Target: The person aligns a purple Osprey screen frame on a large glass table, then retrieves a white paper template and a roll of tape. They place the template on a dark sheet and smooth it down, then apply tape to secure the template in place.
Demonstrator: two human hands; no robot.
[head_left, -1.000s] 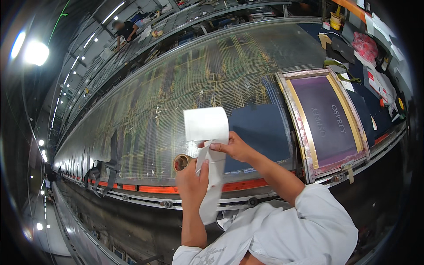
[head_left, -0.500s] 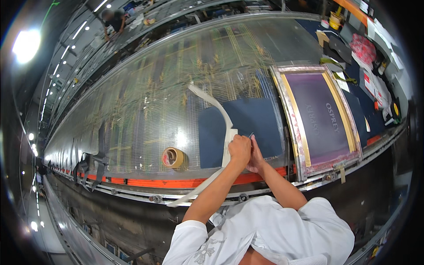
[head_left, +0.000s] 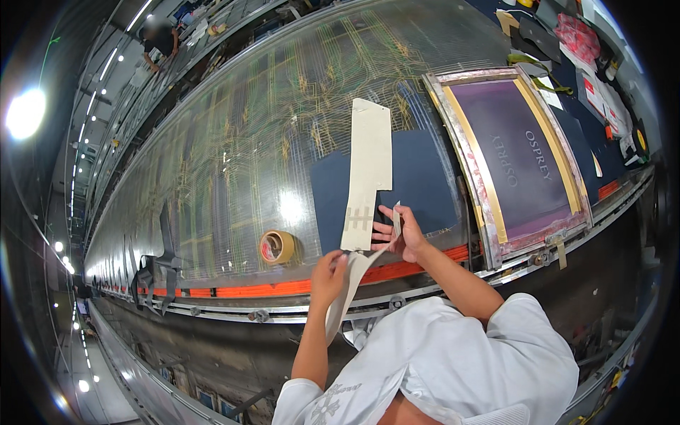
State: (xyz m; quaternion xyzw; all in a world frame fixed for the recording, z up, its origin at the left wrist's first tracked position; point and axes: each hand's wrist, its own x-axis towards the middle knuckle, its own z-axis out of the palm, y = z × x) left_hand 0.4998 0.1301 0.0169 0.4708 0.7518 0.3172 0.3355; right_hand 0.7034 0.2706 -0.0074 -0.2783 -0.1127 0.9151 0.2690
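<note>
A long cream cardboard piece [head_left: 370, 152] with a stepped edge and grey tape marks extends over the dark blue panel [head_left: 425, 170] on the table. My left hand [head_left: 328, 278] is closed on its near part, where the board bends down past the table edge. A narrow cardboard strip [head_left: 379, 249] rises from there and crosses in front of the palm of my right hand [head_left: 406, 234]. The fingers of that hand are spread, its thumb beside the strip's tip; no firm grip shows.
A roll of tan tape [head_left: 277, 247] stands left of the blue panel. On the right lies a framed printing screen [head_left: 506, 163] with yellow tape strips. Dark strips [head_left: 152, 276] hang over the table edge at left. Another person [head_left: 160, 44] is far off.
The cardboard has turned from nearly edge-on to showing its broad face. My hands, which were together, have parted: the left moved left and nearer me, and the right hand's fingers spread.
</note>
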